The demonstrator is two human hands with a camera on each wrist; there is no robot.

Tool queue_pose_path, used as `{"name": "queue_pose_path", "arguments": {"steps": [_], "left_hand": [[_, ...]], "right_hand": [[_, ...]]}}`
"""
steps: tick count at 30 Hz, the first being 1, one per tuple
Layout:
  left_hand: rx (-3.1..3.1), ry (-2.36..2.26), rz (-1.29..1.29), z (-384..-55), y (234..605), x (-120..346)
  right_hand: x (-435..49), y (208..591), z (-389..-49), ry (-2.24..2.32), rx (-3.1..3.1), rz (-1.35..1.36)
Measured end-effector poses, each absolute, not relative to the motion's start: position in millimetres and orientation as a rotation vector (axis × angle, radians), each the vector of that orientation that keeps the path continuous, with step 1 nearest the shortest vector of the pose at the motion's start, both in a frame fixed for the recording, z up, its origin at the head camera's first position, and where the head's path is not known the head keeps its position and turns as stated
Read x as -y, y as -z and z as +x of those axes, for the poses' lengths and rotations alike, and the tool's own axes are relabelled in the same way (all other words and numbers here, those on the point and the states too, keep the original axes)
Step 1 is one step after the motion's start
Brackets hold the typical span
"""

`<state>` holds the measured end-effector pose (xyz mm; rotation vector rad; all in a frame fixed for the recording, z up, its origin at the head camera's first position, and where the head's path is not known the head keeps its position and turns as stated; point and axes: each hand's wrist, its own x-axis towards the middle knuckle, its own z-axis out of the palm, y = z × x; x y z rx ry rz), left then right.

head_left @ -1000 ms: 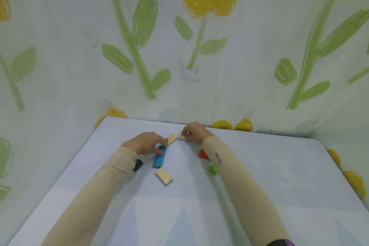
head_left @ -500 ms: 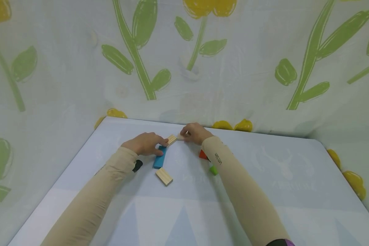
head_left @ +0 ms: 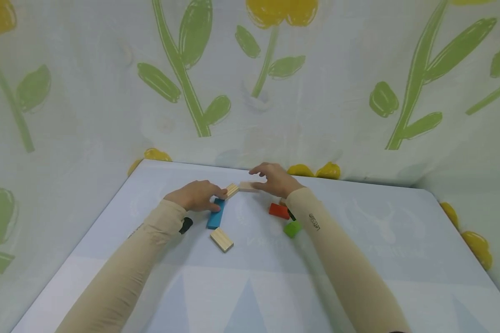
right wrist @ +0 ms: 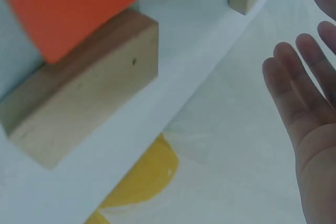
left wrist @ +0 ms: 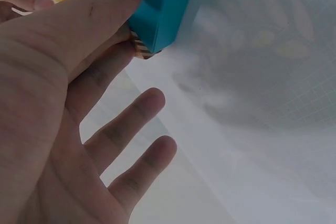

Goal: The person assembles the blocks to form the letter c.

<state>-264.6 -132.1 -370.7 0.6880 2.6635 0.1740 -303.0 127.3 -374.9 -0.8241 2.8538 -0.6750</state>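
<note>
blue block (head_left: 215,220) lies touched by the left hand (head_left: 195,195).

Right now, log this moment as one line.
left hand: touches blue block | right hand: near pale wooden block, gripping nothing | red block, green block: on table

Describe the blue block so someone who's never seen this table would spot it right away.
On the pale table, find the person's left hand, toward the far edge. That hand touches the blue block, long and flat. It is the only blue one: its neighbours, the far wooden block and the near wooden block, are bare wood.
</note>
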Motion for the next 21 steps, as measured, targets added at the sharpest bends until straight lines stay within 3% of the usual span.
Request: {"name": "queue_pose_path", "arguments": {"steps": [21], "left_hand": [[-2.668,-0.172,0.679,-255.5,369.0,130.9]], "right_hand": [[-175.0,359.5,-232.6,0.760,-2.914,-0.860]]}}
